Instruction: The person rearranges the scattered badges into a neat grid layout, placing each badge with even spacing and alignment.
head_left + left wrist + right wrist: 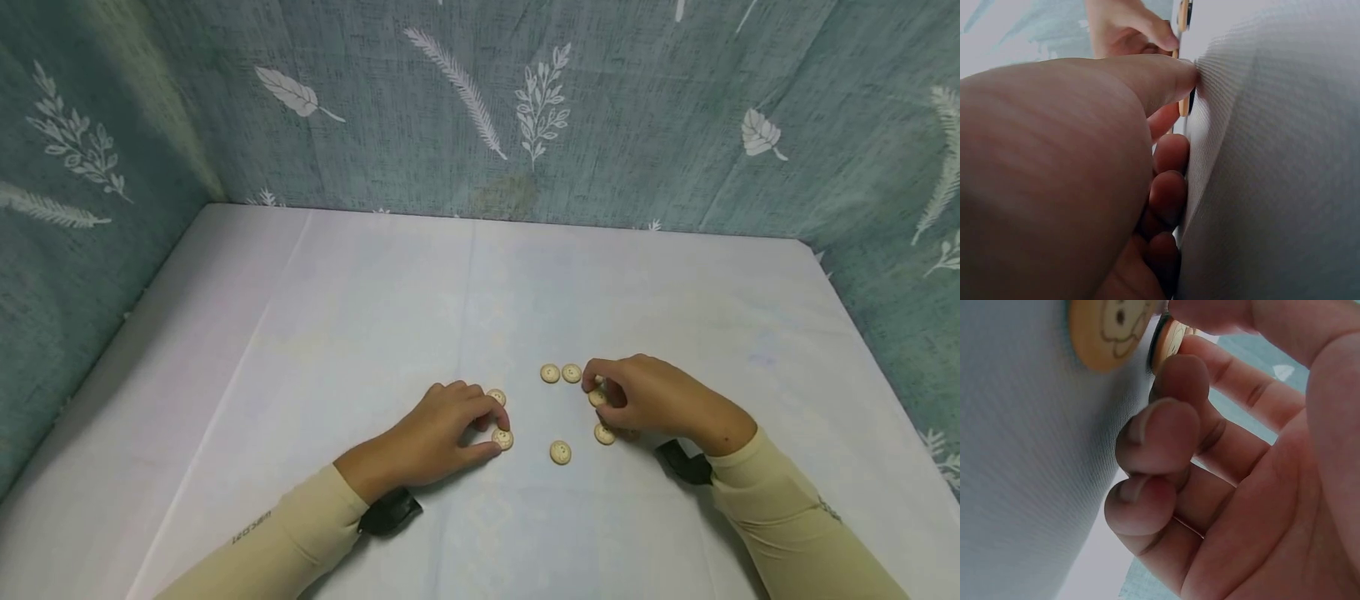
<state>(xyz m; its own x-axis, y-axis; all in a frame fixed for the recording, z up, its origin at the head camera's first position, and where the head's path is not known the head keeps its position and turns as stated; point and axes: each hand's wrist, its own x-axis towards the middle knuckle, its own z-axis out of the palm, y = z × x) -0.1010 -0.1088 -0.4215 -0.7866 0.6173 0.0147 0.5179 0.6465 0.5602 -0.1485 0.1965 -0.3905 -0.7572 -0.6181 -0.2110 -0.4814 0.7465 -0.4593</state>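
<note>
My left hand [450,433] is low over the white cloth, thumb and index finger pinching the edges of a round wooden disc [502,438]. Another wooden disc [497,397] lies just beyond its fingertips. To the right, my right hand [648,400] holds a disc [597,397] between thumb and index finger, its other fingers curled below. A disc with a line-drawn animal face [1113,328] shows near that hand in the right wrist view. In the left wrist view the thumb [1166,78] partly hides the pinched disc [1184,105].
Two discs, one [550,372] beside the other [572,372], lie left of the right hand. Nearer lie a single disc [560,452] and one [604,433] under the right wrist. The white-covered table [360,292] meets a leaf-patterned green cloth [360,125] at its back and sides.
</note>
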